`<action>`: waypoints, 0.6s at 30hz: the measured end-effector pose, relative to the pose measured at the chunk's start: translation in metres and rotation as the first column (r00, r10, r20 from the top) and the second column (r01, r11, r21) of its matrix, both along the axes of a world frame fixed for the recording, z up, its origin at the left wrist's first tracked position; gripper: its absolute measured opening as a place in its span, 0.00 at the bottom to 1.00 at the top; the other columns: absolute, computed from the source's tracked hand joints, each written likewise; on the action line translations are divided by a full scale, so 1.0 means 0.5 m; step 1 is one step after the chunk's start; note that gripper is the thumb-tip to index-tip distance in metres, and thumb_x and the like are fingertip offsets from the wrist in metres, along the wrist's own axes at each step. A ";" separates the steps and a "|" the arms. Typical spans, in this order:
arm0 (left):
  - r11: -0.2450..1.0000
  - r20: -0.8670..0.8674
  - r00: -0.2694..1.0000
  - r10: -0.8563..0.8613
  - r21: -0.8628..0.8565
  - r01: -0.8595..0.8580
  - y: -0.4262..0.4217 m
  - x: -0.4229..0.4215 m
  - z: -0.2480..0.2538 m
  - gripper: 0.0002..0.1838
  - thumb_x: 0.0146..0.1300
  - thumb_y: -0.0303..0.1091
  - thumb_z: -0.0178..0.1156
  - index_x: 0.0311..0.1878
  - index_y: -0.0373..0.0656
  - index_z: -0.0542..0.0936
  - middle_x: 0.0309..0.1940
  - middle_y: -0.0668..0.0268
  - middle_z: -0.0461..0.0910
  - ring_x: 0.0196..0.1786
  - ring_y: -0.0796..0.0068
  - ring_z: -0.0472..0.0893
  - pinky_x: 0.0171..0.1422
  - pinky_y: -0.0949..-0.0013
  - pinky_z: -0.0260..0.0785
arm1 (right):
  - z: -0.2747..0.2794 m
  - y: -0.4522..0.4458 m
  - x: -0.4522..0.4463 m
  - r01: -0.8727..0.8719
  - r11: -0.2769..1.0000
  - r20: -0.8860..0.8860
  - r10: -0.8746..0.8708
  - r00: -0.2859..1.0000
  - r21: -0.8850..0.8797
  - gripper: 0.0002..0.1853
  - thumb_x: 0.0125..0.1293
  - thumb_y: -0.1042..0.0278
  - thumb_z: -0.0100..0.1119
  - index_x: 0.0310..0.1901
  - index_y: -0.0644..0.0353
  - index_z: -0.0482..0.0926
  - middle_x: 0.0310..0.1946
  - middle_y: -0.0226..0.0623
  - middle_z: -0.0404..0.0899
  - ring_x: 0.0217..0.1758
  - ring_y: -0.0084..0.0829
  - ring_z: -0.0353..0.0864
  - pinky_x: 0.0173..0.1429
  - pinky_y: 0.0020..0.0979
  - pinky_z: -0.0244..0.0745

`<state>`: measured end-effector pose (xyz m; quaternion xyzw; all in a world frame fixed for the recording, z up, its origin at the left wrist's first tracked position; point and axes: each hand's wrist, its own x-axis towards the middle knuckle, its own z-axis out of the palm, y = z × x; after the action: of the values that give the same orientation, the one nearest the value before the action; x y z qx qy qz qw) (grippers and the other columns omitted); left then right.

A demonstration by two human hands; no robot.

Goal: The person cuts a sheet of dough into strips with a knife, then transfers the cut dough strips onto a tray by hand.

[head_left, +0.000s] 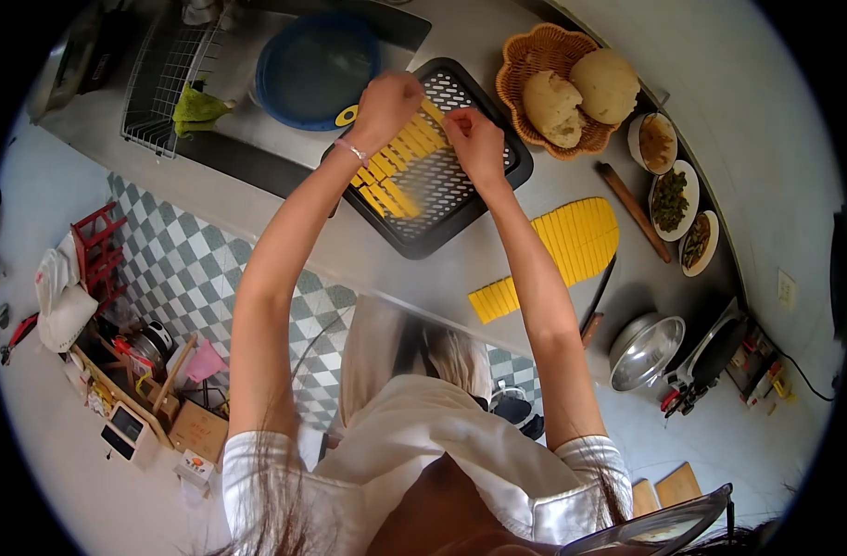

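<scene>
Both my hands are over a dark perforated tray (422, 243), which holds rows of yellow strips (386, 196). My left hand (389, 104) is above the tray's far left part, fingers bent down; what it grips, if anything, is hidden. My right hand (474, 141) has its fingers pinched at the right end of a yellow strip (433, 111) near the tray's far side. To the right of the tray, a flattened yellow slab cut into strips (572, 243) lies on the counter, partly behind my right forearm. A knife (594, 324) lies beside it.
A blue basin (318, 69) stands in the sink at the far left, near a wire rack (155, 102) and green cloth (199, 109). A wicker basket (516, 79) holds two dough pieces. Rolling pin (634, 211), small food bowls (674, 196) and metal bowl (646, 350) are right.
</scene>
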<state>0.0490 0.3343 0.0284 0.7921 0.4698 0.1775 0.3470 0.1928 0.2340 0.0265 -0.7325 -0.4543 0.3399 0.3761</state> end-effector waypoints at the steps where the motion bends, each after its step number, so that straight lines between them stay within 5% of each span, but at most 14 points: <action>1: 1.000 -0.005 1.000 -0.006 0.031 0.006 0.001 0.000 -0.007 0.06 0.54 0.28 0.61 0.35 0.38 0.82 0.33 0.55 0.79 0.33 0.61 0.80 0.42 0.64 0.72 | -0.003 0.001 -0.003 0.002 1.000 -0.005 -0.002 1.000 -0.006 0.08 0.58 0.69 0.60 0.34 0.65 0.80 0.28 0.44 0.83 0.32 0.37 0.84 0.39 0.32 0.77; 18: 0.999 -0.131 0.991 -0.024 0.033 0.028 0.017 -0.002 -0.014 0.06 0.54 0.28 0.61 0.34 0.39 0.83 0.35 0.54 0.76 0.37 0.56 0.79 0.45 0.60 0.71 | -0.022 0.005 -0.011 -0.026 0.999 0.049 0.028 0.998 -0.039 0.10 0.60 0.68 0.59 0.38 0.65 0.81 0.29 0.42 0.83 0.32 0.32 0.84 0.40 0.28 0.76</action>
<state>0.0482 0.3430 0.0217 0.8140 0.4778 0.1290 0.3039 0.1874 0.2364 0.0153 -0.7416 -0.4665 0.3353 0.3462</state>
